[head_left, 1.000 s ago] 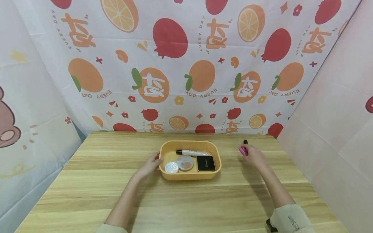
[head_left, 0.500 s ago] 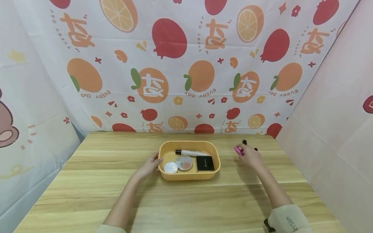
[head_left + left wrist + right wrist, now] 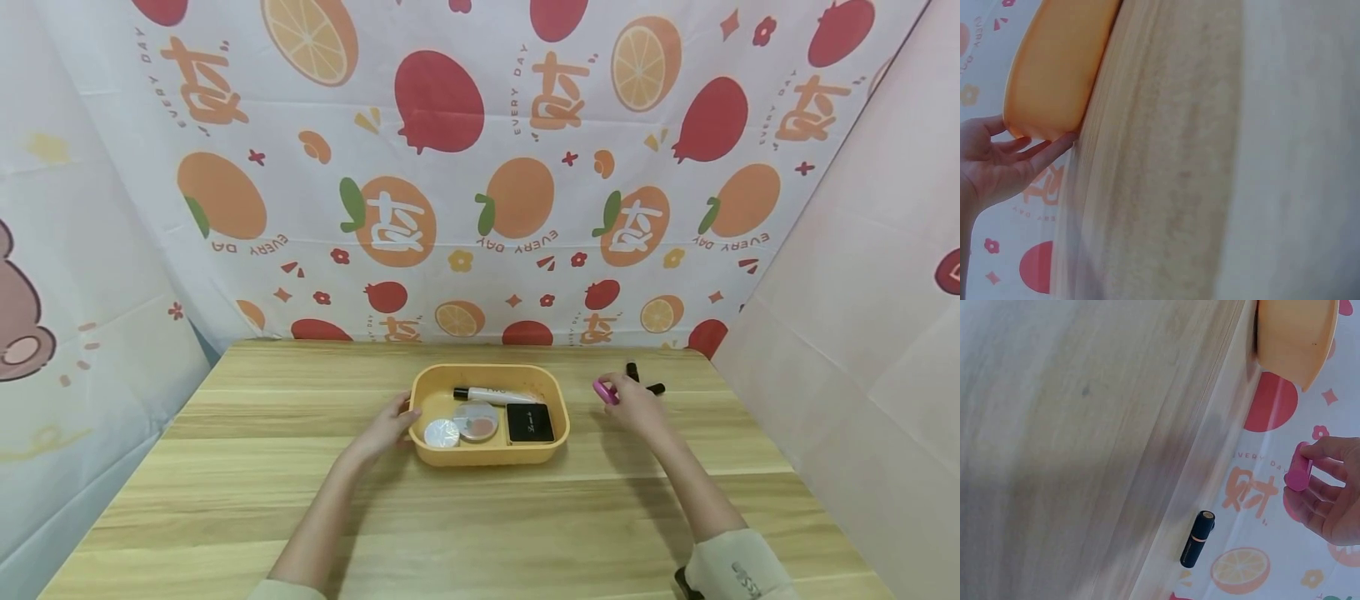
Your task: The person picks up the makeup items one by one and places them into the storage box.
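The head view is bright, a soft shadow crossing the tabletop (image 3: 495, 533) at lower right. Both wrist views are dimmer (and rather blurry).

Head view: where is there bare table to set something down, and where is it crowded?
Bare wooden tabletop lies in front of the yellow tray, between the forearms, and left of the left hand. Inside the tray, the far left corner looks bare. Crowded: around the tray's compacts, and near the right hand, which holds a pink tube; black tubes lie beside it.
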`<move>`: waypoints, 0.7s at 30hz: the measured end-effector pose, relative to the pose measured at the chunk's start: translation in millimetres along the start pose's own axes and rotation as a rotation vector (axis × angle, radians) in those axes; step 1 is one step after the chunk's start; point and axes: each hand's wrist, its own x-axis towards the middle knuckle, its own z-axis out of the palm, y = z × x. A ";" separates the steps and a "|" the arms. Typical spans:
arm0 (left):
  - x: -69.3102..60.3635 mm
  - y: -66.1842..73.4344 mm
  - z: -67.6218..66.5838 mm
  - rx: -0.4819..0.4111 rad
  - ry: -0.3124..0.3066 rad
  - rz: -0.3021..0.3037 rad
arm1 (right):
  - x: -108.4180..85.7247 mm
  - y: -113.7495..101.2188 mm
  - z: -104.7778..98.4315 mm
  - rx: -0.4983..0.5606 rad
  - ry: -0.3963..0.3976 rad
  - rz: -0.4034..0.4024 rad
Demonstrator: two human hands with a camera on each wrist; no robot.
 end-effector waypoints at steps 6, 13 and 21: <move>-1.3 2.6 1.8 0.006 0.000 -0.006 | -0.1 -3.3 1.4 -0.001 0.002 -0.020; -0.6 -1.8 -0.9 0.008 -0.021 0.026 | -0.1 -9.1 2.5 0.004 0.005 -0.016; 0.2 -1.6 -1.2 0.013 -0.012 0.027 | 0.0 -18.5 1.6 -0.013 0.012 -0.027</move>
